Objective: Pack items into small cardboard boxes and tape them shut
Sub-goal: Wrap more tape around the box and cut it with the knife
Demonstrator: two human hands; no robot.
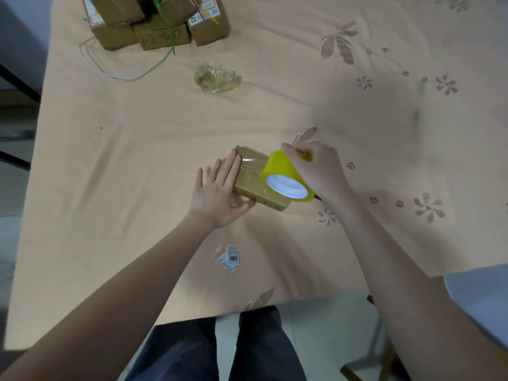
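At the near edge of the table, just this side of the hands, a small torn label (229, 258) with a barcode lies on the peach cloth (110, 174), apart from the work. Beyond it the left hand (220, 193) lies flat and spread, fingers straight, pressing on the left end of a small cardboard box (250, 178) that sits on the cloth near the middle of the table; a strip of clear tape already shines across its top along the flap seam. The right hand (316, 169) grips a yellow roll of tape (286, 178), fingers curled over its outer edge, with the roll tilted and resting on the right end of the box. The step in hand looks to be drawing tape along the seam. To do it well, the flat hand should pin the box and the stuck tape end firmly, so the pull does not drag either; the roll should travel straight along the seam and stay low so the tape lands without wrinkles, then carry over the far edge before it is cut. Farther off lies a crumpled wad of clear tape (217, 77), and at the far edge a pile of sealed boxes (154, 20) with a thin grey cable (121, 75) looping beside it.
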